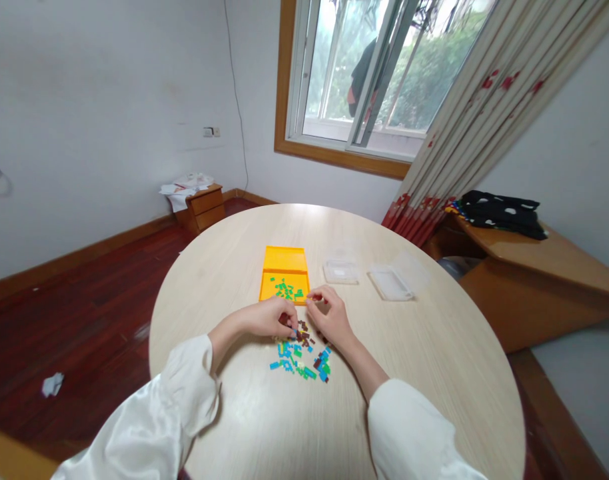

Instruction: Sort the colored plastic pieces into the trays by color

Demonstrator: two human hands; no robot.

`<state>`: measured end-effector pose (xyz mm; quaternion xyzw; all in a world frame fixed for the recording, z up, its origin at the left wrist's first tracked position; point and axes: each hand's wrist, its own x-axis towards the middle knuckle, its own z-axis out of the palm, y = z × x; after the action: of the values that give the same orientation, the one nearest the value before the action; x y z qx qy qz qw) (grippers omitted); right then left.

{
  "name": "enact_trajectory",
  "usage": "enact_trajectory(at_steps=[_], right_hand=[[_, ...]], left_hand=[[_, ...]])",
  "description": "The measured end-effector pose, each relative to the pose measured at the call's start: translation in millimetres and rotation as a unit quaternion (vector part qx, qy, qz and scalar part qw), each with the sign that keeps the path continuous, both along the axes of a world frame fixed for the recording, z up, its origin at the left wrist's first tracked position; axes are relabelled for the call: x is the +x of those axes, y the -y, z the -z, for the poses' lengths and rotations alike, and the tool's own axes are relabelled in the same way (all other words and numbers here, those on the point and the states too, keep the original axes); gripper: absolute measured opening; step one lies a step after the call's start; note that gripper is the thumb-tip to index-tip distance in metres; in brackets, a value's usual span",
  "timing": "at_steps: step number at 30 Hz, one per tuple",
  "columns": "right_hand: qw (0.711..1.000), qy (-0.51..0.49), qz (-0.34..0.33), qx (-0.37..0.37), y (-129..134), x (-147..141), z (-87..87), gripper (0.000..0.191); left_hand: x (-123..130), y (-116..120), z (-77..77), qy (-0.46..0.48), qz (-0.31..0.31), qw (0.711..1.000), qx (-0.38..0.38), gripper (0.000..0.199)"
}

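An open yellow box [284, 259] lies in the middle of the table, its lid folded back, with small green toy bricks [285, 289] inside. My left hand [270, 317] is over the loose pile in front of the box. Its fingertips are pinched together beside a small blue piece, and whatever they hold is too small to name. At the box's near right corner is my right hand [330, 313], fingers curled towards the thumb; what they grip, if anything, is hidden. Brown bricks [304, 335] lie between the hands, and blue and green bricks [322, 365] are scattered closer to me.
Two clear plastic cases [340, 272] [392, 284] stand right of the box on the round table [424, 400]. Behind are a window and a long curtain [449, 100]. A wooden cabinet with black cloth [504, 212] is at right, a drawer unit [204, 208] with papers at left.
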<state>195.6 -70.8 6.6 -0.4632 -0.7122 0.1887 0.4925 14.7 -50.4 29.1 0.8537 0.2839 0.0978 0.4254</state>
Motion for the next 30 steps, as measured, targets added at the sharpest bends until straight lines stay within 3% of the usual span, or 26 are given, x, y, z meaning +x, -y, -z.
enact_trajectory(at_steps=[5,8,13,18,21,25,30], right_hand=[[0.981,0.094,-0.157,-0.062,27.7,3.2,-20.8,0.011],[0.957,0.177,-0.205,-0.099,40.6,5.4,-27.9,0.015],[0.941,0.244,-0.206,-0.113,47.9,3.7,-27.2,0.012],[0.942,0.251,-0.194,-0.113,45.1,4.3,-24.4,0.012],[0.942,0.251,-0.189,-0.121,44.0,6.5,-24.0,0.012],[0.94,0.256,-0.188,-0.121,44.4,7.5,-23.1,0.008],[0.945,0.228,-0.204,-0.119,44.4,5.5,-23.0,0.009]], left_hand=[[-7.3,-7.7,3.8,-0.005,-0.031,0.999,0.022,0.011],[-8.4,-6.1,1.9,-0.03,-0.025,0.998,0.041,0.007],[-6.6,-3.3,-2.1,-0.036,-0.017,0.998,0.04,0.006],[-8.4,-6.6,-7.4,-0.004,-0.125,0.99,0.064,0.011],[-14.5,-11.0,-8.4,-0.04,-0.172,0.978,0.107,0.008],[-19.1,-14.0,-5.6,-0.112,-0.187,0.967,0.133,0.012],[-13.6,-12.0,-3.3,-0.096,-0.191,0.962,0.169,0.013]])
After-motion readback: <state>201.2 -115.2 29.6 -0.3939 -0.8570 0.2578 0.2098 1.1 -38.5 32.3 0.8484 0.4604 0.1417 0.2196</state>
